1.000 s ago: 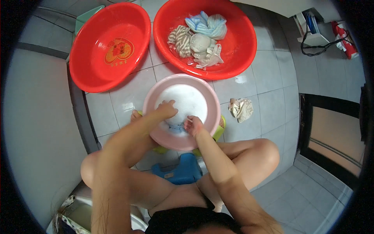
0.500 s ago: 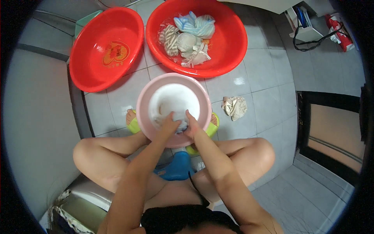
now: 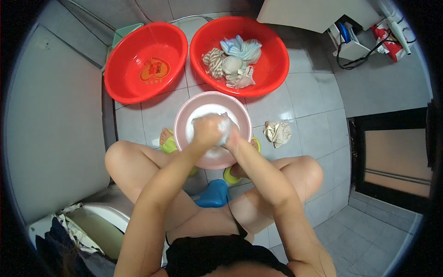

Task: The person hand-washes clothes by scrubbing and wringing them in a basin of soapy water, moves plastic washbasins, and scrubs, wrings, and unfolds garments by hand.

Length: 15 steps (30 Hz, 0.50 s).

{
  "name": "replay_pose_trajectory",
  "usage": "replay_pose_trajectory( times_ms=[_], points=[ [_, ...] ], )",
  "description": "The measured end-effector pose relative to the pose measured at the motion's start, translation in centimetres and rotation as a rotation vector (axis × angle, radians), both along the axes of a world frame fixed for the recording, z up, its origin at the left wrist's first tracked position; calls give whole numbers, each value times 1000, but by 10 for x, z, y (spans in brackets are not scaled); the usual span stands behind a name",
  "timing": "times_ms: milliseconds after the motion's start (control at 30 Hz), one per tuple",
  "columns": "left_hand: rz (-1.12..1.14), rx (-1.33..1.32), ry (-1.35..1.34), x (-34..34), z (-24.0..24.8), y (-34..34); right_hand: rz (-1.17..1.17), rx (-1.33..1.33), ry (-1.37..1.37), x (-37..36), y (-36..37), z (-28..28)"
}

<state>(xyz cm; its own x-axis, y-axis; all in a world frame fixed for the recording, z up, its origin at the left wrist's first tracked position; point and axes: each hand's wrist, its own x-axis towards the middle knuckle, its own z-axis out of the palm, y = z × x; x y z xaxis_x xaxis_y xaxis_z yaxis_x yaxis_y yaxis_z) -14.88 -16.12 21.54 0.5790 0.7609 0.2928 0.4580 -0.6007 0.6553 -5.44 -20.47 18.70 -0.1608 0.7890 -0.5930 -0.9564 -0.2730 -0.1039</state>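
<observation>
A pink basin (image 3: 179, 121) with white suds (image 3: 198, 113) stands on the floor between my feet. Over its middle my left hand (image 3: 207, 129) and my right hand (image 3: 234, 135) are brought close together, both closed on one wet, foamy cloth (image 3: 225, 125). The cloth looks pale grey; most of it is hidden by my fingers and the foam, so its kind cannot be made out. A crumpled cream cloth (image 3: 278, 134) lies on the tiles to the right of the basin.
Behind the basin stand two red tubs: the left one (image 3: 134, 78) has a printed pattern on its bottom, the right one (image 3: 272, 69) holds several twisted, wrung garments (image 3: 233, 64). A blue stool (image 3: 213, 194) is beneath me. A white cabinet (image 3: 300, 14) stands back right.
My hands have lifted the cloth out of the suds and come together around it; before, they were lower in the basin and further apart. The whole view has shifted slightly.
</observation>
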Motion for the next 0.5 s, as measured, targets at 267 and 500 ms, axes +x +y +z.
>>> replay_pose_trajectory(
  times_ms=[267,500],
  points=[
    [144,-324,-38,22,56,-8,-142,194,-263,21,1,-3],
    [49,-437,-6,0,79,40,198,26,-309,18,15,69]
  ],
)
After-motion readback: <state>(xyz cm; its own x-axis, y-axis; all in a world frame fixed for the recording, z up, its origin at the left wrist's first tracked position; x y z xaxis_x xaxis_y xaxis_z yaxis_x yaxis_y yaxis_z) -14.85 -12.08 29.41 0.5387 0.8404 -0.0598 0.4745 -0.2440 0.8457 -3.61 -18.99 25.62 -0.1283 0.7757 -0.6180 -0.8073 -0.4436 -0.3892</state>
